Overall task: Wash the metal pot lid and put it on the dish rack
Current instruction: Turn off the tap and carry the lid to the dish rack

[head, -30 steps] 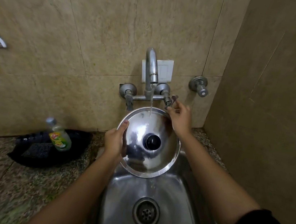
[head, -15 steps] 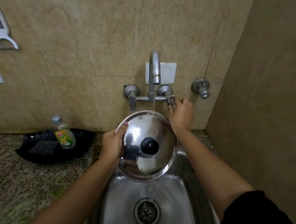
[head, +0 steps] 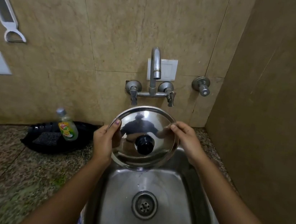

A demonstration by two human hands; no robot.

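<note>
The shiny metal pot lid with a black knob is held tilted over the back of the steel sink, its top side facing me. My left hand grips its left rim, thumb on top. My right hand grips the right rim. Water drips from the lid's lower edge into the sink. The tap above shows no stream. No dish rack is in view.
A black tray on the granite counter at left holds a green dish-soap bottle and a dark scrub pad. A white peeler hangs on the wall. A tiled side wall stands close on the right.
My right hand left the tap handle and took the lid's right rim. The water stream stopped. The lid came slightly toward me, away from the spout.
</note>
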